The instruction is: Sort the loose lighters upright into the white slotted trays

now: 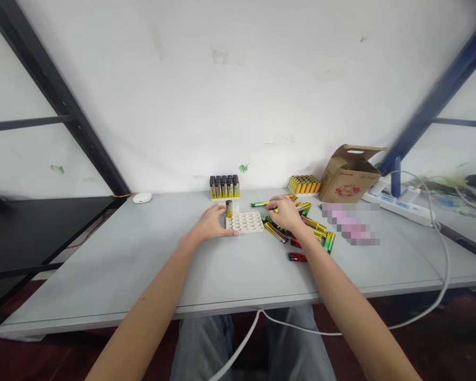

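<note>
A white tray with rows of holes [245, 223] lies on the table in front of me. In its far left corner stands a single gold lighter with a dark top [229, 208]. My left hand [212, 222] grips the tray's left end, thumb along the near edge and fingers round the far side. Just right of the tray, my right hand [286, 212] is over a loose pile of lighters, its fingertips pinched on a yellow-and-dark lighter [275, 209]. Gold lighters [275, 232], a green one [329, 242] and a red one [297, 257] lie around it; my right hand and forearm hide part of the pile.
Against the wall stand a filled rack of dark-topped lighters [224, 187] and a tray of yellow ones [305, 184]. An open cardboard box [349, 177], a power strip [404, 206] with white cables and a blurred pink item [351, 224] are at right. A white case [142, 198] lies far left.
</note>
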